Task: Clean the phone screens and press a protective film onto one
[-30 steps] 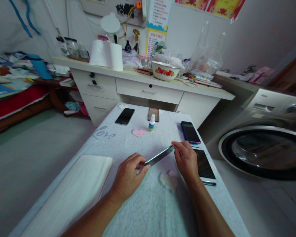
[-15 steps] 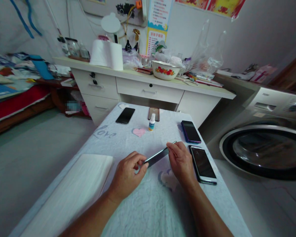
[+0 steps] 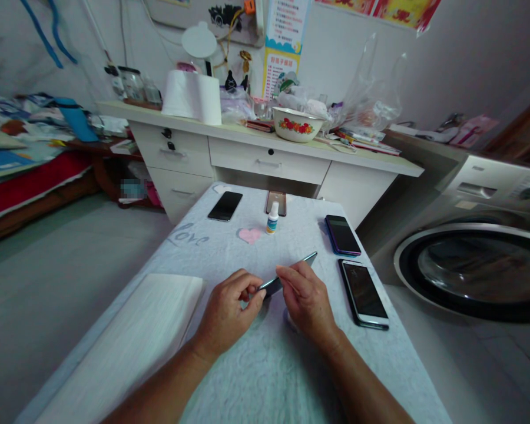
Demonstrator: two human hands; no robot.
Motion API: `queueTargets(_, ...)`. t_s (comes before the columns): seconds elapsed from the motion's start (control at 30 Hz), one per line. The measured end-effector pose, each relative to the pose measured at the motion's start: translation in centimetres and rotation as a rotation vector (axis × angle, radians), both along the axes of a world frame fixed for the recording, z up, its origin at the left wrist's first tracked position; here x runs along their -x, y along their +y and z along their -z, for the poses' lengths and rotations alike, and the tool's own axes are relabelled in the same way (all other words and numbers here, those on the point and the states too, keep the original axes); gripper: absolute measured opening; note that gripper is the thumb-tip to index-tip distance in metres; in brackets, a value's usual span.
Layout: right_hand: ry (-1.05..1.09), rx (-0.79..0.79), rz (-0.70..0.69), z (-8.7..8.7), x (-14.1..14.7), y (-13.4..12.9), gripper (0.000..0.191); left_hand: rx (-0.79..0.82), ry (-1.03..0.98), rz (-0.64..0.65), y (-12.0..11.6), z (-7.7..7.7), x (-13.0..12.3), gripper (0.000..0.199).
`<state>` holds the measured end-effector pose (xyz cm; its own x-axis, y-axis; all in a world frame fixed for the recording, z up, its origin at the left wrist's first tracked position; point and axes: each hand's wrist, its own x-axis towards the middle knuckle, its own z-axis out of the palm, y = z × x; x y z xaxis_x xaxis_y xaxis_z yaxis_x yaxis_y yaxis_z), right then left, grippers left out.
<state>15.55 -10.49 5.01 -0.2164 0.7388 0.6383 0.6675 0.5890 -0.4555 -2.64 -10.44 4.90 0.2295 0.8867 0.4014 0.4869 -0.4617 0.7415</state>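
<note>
My left hand (image 3: 230, 311) pinches the near left end of a thin dark smartphone (image 3: 271, 287), which is tilted edge-on above the table. My right hand (image 3: 308, 301) is closed, with thumb and forefinger pressed together at the middle of the phone's upper edge. Whatever those fingertips hold, if anything, is hidden. The phone's far end sticks out behind the right hand. To the right lie a white-framed phone (image 3: 365, 294) on a dark case and a dark phone with a purple-blue edge (image 3: 343, 235). A small white spray bottle (image 3: 272, 219) stands beyond my hands.
Another black phone (image 3: 225, 206) and a brownish phone case (image 3: 281, 203) lie toward the table's far end. A whitish folded sheet or pad (image 3: 159, 318) covers the left side. Behind are a white desk (image 3: 265, 156) and a washing machine (image 3: 472, 235).
My right hand has slid left along the phone's edge, from its far end to about the middle. The left hand keeps its hold.
</note>
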Motion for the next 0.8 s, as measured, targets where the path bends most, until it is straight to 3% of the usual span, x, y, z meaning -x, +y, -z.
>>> queueTargets(0.27,0.018,0.079,-0.027,-0.2,-0.3,0.1,0.026,-0.032,0.004,-0.013,-0.2,-0.2,0.0,0.010)
queueTargets(0.47,0.026,0.048,0.022,-0.1,-0.2,0.1,0.022,-0.060,0.016,-0.039,-0.2,-0.3,-0.1,0.010)
queueTargets(0.8,0.023,-0.004,-0.085,0.0,1.7,-0.8,0.024,-0.066,0.003,-0.071,0.0,0.2,-0.1,0.008)
